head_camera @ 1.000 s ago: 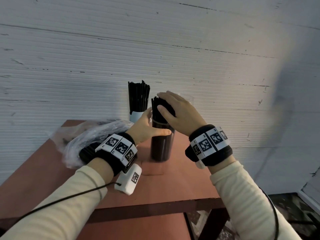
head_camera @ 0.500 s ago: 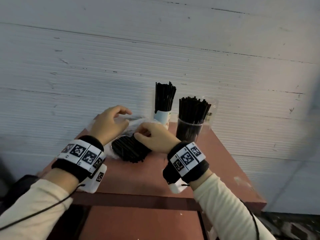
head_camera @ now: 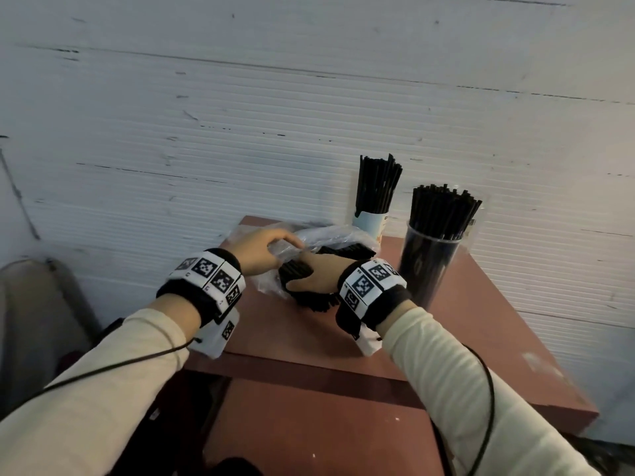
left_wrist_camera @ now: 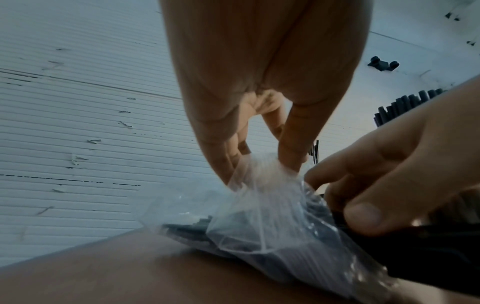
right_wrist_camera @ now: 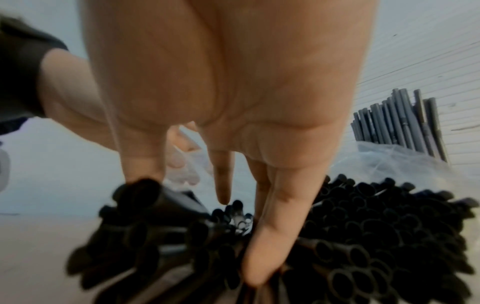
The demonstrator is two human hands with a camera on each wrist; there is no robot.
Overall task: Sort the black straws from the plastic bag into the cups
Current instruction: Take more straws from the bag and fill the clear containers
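Black straws (head_camera: 311,274) lie bundled in the clear plastic bag (head_camera: 330,237) near the back left corner of the red-brown table (head_camera: 464,324). I see my left hand (head_camera: 261,250) pinching the bag film and lifting it, while my right hand (head_camera: 321,274) curls around the open ends of the bundle, fingers pushed among the tubes. Two cups stand at the back edge, a paper cup (head_camera: 372,223) and a clear cup (head_camera: 431,266), both already full of straws. My worry is that the bag slips from the pinch and comes along, or loose straws fan out and roll off the table.
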